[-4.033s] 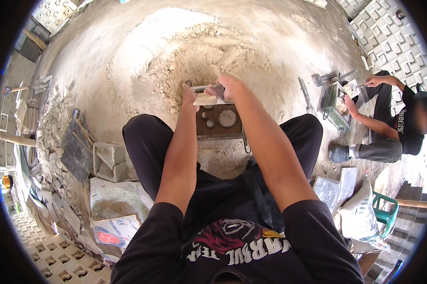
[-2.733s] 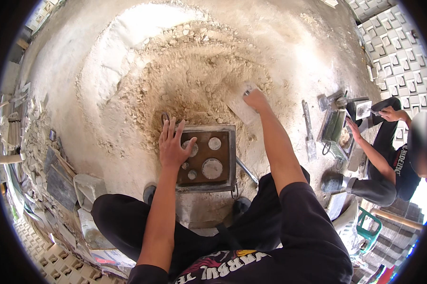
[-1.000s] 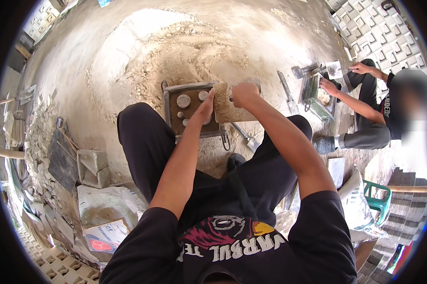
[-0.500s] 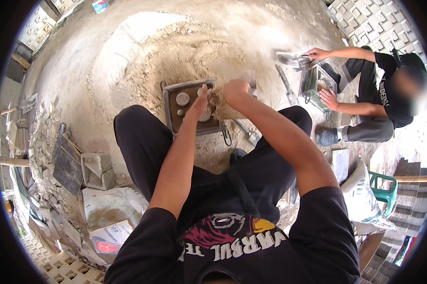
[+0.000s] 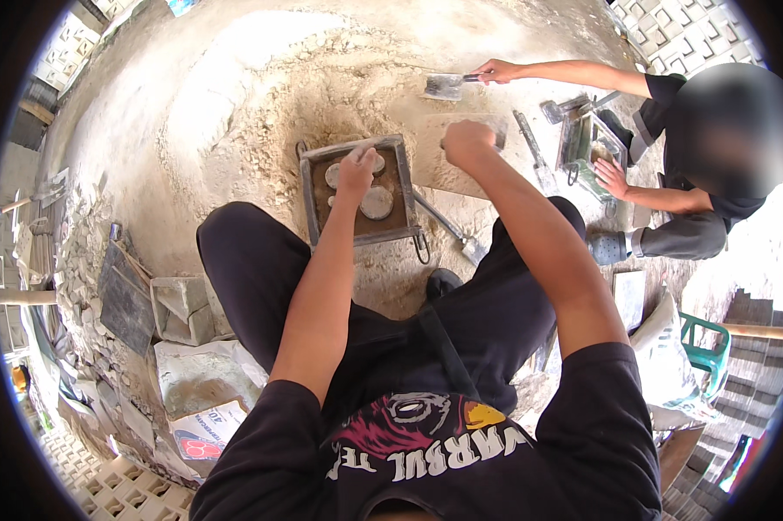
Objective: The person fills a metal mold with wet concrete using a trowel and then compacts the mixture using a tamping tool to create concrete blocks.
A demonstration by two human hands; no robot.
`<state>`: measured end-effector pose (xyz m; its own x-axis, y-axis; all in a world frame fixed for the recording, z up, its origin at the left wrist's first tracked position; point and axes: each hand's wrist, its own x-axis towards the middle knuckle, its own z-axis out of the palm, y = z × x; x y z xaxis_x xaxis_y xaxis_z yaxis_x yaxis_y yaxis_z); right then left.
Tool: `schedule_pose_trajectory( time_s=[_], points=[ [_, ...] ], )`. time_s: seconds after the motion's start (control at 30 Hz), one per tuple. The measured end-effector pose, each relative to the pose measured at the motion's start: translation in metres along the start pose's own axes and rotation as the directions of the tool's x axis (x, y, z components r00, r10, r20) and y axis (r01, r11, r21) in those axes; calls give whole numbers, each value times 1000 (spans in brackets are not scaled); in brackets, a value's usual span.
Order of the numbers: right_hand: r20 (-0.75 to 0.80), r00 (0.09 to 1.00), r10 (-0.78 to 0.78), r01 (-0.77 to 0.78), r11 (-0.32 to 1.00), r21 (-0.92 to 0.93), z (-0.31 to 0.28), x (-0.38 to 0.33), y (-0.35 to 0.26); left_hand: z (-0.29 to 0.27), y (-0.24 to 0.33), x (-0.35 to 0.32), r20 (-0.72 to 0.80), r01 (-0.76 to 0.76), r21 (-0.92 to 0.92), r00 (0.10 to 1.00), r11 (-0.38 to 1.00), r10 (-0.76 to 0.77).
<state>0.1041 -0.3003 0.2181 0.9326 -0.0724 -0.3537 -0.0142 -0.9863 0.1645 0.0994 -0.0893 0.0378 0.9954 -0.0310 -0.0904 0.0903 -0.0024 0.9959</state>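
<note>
Mold on floor, partly hidden by left hand; can't tell that grip. Square dark frame, brown inside, pale discs. Right hand clenched on float, handle mostly covered

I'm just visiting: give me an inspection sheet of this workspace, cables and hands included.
Ground: pale floor, strewn with loose sandy material.
Work things: square frame with round discs inside; flat board beside it.
Clutter: long-handled tool near the frame; rubble and grey block at left.
Hands: left hand over the frame, grip unclear; right hand grips the board.
Cables: nothing seen.
Surroundings: co-worker at right, holding a trowel; green plastic seat.
</note>
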Motion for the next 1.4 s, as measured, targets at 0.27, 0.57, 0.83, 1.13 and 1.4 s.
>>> schedule_pose_trajectory(
  time_s=[0.27,0.57,0.83,1.13,1.4],
  points=[
    [144,970,195,-222,954,200,41,78,78,-28,25,24,-119,-13,785,978,619,172],
    [182,962,203,-246,934,259,94,168,55,-28,0,12,-45,41,943,999,330,5],
    [54,998,42,-60,914,400,117,281,1,-22,11,18,-35,50,942,998,331,-52],
    [22,1000,-12,2,902,431,112,285,-1,-29,7,18,-53,75,941,996,329,-75],
    [-121,993,-4,78,784,616,102,227,8,-32,2,18,-35,73,905,995,418,-97]
  ],
)
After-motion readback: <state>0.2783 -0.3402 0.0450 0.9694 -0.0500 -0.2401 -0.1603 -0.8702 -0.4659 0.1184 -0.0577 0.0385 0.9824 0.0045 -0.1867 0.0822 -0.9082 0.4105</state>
